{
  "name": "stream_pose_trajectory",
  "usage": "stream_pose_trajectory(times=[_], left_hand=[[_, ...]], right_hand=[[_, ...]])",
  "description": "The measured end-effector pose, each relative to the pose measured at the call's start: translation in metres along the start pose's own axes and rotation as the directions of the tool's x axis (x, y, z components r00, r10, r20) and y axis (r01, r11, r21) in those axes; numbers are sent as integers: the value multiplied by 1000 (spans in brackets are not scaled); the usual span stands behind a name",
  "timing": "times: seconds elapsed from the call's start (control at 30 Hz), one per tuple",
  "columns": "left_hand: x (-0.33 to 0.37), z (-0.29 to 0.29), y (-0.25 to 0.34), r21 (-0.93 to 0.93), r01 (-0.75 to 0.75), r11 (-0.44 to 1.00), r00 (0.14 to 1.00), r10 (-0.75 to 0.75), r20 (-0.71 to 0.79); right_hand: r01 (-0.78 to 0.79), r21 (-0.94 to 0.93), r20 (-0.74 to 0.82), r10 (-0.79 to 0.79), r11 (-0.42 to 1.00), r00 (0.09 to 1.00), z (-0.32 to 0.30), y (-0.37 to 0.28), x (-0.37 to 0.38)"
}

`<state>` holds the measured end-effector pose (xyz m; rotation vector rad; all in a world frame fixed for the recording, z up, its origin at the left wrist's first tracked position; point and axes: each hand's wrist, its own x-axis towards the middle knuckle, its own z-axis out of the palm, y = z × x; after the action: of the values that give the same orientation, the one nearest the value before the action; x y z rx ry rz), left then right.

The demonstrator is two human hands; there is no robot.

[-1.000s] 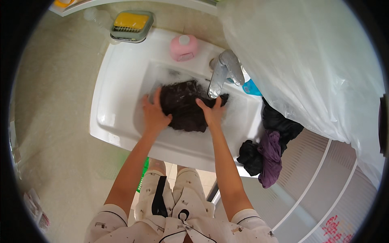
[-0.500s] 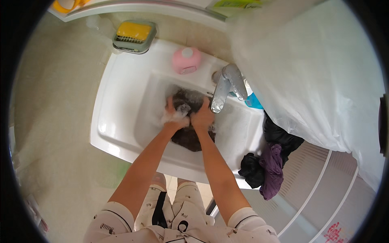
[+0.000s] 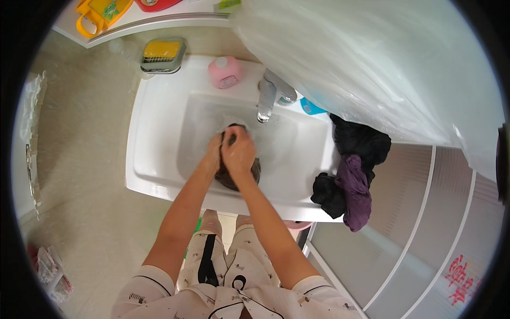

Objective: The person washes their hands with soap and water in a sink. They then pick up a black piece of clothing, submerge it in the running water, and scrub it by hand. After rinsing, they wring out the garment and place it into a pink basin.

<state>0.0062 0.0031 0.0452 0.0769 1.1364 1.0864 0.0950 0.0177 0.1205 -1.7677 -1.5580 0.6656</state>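
Wet dark brown cloth is bunched between my two hands inside the white sink. My left hand is closed around its left side, partly hidden behind the other hand. Across the top of the bundle lies my right hand, fingers curled over the cloth and slightly blurred. Part of the fabric hangs below both wrists. The chrome faucet stands just beyond my hands, to the right. Cloudy water shows in the basin around the fabric.
A pink bottle and a soap dish with a yellow bar line the back rim. Black garments and a purple one drape over the right edge. A translucent plastic sheet hangs at the upper right.
My hands have come together and gathered the cloth, which was spread wider in the water. The foam on my left hand has gone. The view has shifted.
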Motion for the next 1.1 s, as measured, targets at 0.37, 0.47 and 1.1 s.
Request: stream_pose_trajectory(times=[0.37, 0.47, 1.1], left_hand=[[-71, 35, -12, 858, -311, -409, 833, 317, 453], [-34, 29, -48, 810, -328, -487, 772, 355, 526], [-38, 40, -28, 775, -526, -350, 750, 240, 617]], right_hand=[[184, -482, 285, -45, 857, 958, -82, 140, 6], [290, -482, 459, -44, 827, 887, -74, 159, 9], [177, -229, 492, -43, 957, 869, -106, 184, -34]])
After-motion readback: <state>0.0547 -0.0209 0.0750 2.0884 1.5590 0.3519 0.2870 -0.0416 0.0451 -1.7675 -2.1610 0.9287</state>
